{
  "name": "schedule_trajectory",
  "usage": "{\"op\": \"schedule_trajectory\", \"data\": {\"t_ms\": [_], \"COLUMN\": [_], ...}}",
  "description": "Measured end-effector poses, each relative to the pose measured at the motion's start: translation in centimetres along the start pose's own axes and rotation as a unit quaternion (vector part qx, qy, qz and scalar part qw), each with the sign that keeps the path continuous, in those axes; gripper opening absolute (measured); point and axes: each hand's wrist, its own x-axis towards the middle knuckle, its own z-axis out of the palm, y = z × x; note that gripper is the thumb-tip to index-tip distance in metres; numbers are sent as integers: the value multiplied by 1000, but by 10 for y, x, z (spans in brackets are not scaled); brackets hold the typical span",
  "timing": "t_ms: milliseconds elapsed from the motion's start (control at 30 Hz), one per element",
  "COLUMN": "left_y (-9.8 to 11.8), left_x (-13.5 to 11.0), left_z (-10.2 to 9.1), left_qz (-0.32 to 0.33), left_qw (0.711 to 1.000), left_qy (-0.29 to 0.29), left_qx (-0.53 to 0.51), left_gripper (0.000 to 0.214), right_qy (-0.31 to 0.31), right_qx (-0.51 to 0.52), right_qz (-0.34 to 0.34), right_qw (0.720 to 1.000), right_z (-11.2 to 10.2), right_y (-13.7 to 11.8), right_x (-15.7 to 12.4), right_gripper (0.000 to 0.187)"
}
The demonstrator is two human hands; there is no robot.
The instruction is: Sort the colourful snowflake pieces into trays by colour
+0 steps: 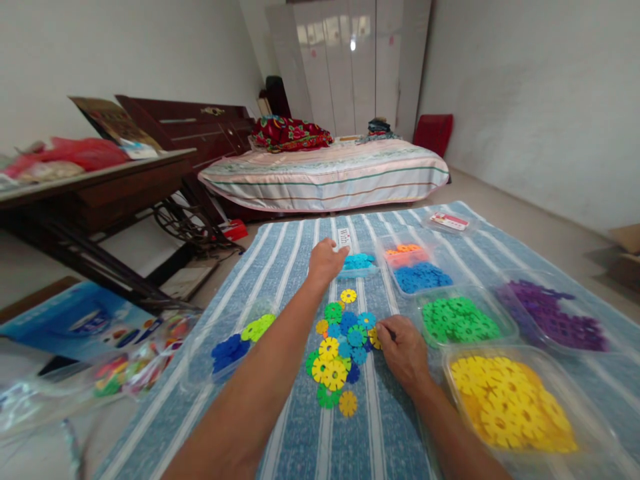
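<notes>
The left hand point(327, 259) reaches out over the striped tabletop point(285, 260), its fingers bent, at the left end of a clear box of light-blue discs point(358, 273); whether it grips the box or a disc I cannot tell. The right hand point(404, 350) is nearer the body, fingers curled in, its fingertips at a yellow disc point(375, 338) — whether pinched or only touched is unclear.

The loose pile of notched discs point(333, 367) lies just left of the right hand and on the near side of the left: yellow, green, blue and orange pieces, many overlapping. A single yellow disc point(349, 295) sits at its far end, below the left hand.

Right of the right hand stand a green-disc box point(507, 321) and, nearer the body, a yellow-disc box point(583, 408); farther right is a purple-disc box point(583, 303). An orange-and-blue-disc box point(441, 255) stands beyond the right hand — right of the light-blue one.
</notes>
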Motion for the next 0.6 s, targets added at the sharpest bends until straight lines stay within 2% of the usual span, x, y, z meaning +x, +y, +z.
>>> {"op": "schedule_trajectory", "data": {"t_ms": [200,500,600], "left_y": [-9,-21,-25], "left_x": [-32,-54,-58], "left_z": [9,11,12], "left_qz": [88,160,183], "left_qw": [985,943,930], "left_qy": [-111,-241,-264], "left_qx": [97,165,177], "left_gripper": [13,19,18], "right_qy": [2,0,0], "right_qx": [0,-8,-6], "right_qz": [-3,-8,-5], "right_qw": [1000,1000,1000], "right_z": [0,0,-1], "right_y": [0,1,1], "right_x": [0,0,0], "right_gripper": [29,29,29]}}
